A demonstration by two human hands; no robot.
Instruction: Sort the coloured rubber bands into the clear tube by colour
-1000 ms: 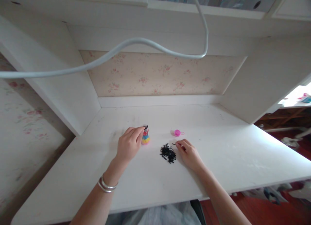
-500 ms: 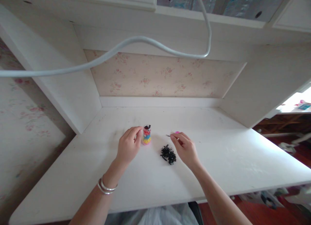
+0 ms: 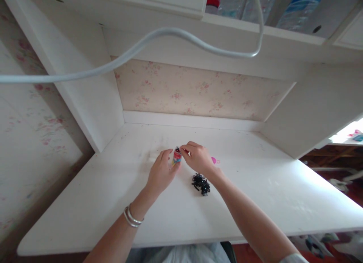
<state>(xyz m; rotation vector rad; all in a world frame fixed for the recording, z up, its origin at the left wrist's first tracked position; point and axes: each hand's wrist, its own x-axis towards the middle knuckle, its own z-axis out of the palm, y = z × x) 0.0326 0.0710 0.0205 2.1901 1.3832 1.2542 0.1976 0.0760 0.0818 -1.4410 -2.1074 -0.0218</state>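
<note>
The jar (image 3: 176,157) is at the middle of a white desk (image 3: 99,202), between the two hands; whether its base touches the desk is hidden. Behind the jar, a strip of floral wallpaper (image 3: 184,89) runs between white side panels. Above and beyond it hangs a cabinet (image 3: 141,2), with clear bottles (image 3: 232,3) in an open part to the jar's right. Red floor (image 3: 244,253) shows nearer the wearer than the jar.

A white cable (image 3: 176,31) crosses the view above the jar. To the jar's right, the pink cup (image 3: 213,160) is partly covered by the right hand (image 3: 198,155); the black pile (image 3: 201,185) lies nearer the wearer, right of the jar.

The left hand (image 3: 162,170) curves wide around the jar, thumb at its lower front; I cannot tell how firmly it grips. The right hand's fingertips are pinched together at the jar's mouth, and whatever they have is hidden.

Half a second ago, the right hand was well right of the jar with a thin black piece, and the left stood beside the jar, clear of it.
</note>
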